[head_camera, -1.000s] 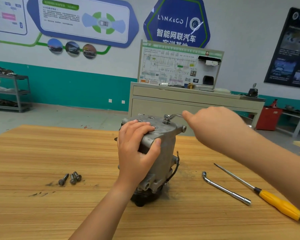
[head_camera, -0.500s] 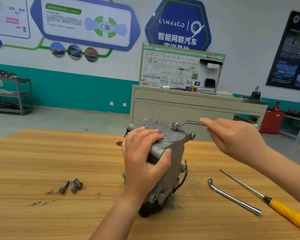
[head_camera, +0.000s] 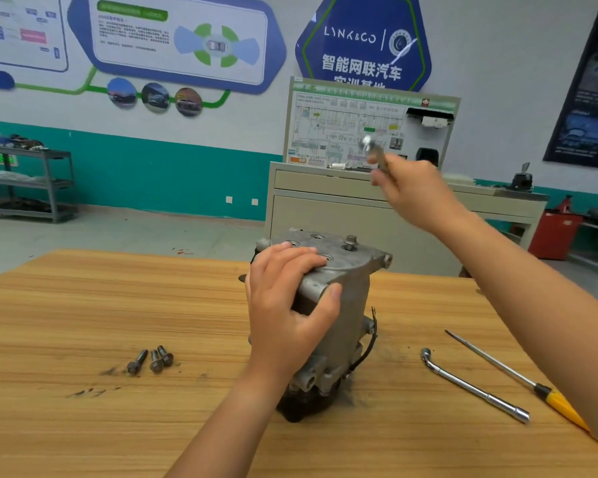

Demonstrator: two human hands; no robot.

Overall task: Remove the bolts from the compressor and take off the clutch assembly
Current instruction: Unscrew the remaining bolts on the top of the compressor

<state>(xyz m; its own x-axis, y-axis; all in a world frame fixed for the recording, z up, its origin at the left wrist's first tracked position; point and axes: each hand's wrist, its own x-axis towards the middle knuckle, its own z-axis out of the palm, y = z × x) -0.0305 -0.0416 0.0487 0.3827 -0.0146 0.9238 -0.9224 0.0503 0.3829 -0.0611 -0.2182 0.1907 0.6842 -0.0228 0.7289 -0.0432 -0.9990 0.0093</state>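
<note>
The compressor is stood on end near the middle of the wooden surface, its dark clutch end down. One bolt is seen upright in the top plate, beside open bolt holes. The upper body is gripped by the left hand, fingers laid over the plate and thumb pressed on the side. The right hand is raised above and behind, closed round a blurred wrench. Three loose bolts are laid together to the left. An L-shaped socket wrench and a yellow-handled screwdriver are laid to the right.
</note>
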